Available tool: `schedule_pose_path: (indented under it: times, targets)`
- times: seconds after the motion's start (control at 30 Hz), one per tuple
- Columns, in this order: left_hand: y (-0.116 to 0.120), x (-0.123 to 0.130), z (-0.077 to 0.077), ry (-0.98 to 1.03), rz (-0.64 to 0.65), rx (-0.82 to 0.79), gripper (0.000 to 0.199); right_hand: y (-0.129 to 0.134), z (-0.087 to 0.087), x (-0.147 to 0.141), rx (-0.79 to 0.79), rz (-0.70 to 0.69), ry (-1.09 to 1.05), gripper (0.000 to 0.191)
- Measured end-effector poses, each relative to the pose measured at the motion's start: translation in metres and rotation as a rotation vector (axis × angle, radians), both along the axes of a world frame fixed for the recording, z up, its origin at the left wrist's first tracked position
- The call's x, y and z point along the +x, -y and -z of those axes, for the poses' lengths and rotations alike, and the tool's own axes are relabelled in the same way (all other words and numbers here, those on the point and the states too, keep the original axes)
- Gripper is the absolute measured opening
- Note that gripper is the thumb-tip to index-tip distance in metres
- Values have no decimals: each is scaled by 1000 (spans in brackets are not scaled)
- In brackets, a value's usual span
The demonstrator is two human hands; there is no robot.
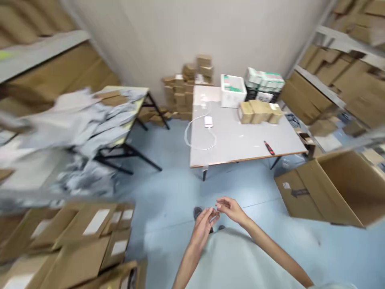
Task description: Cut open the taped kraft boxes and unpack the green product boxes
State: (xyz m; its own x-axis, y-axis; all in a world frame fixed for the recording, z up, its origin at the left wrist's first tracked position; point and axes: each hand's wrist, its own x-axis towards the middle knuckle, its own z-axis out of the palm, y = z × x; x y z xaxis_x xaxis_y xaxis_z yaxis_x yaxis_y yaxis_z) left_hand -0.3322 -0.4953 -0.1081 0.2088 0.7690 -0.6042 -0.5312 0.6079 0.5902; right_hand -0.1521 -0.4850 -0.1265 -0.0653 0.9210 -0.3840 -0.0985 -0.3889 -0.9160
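My left hand (203, 225) and my right hand (231, 209) are held in front of my body, above the blue floor, with their fingertips close together. The fingers of both are bent; whether something small sits between the fingertips cannot be made out. Beyond them stands a table (228, 140) that neither hand touches. On it lie a white device with a looped white cable (208, 122), a red and black tool (269, 148), several small brown boxes (259, 112) and a white open box (233, 91).
A large open carton (319, 192) rests on the floor at the right. Grey bags (99, 124) cover a table at the left. Flat cartons (81, 237) fill the lower left. Shelves with boxes line both sides, and small boxes (180, 90) are stacked against the wall.
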Motion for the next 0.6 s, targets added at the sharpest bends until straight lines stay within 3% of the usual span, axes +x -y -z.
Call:
schedule_pose_path:
  times: [0.1, 0.2, 0.33, 0.6]
  targets:
    - [-65, 38, -35, -75, 193, 72, 54, -22, -35, 58, 56, 176, -58, 71]
    - [-122, 70, -59, -124, 287, 119, 54, -44, -56, 99, 90, 274, -88, 70]
    - [-188, 123, -75, -140, 355, 144, 55, -81, -72, 150, 146, 398, -42, 71]
    - [-304, 266, -107, -56, 619, 214, 58, -167, -109, 273, 168, 624, 132, 68]
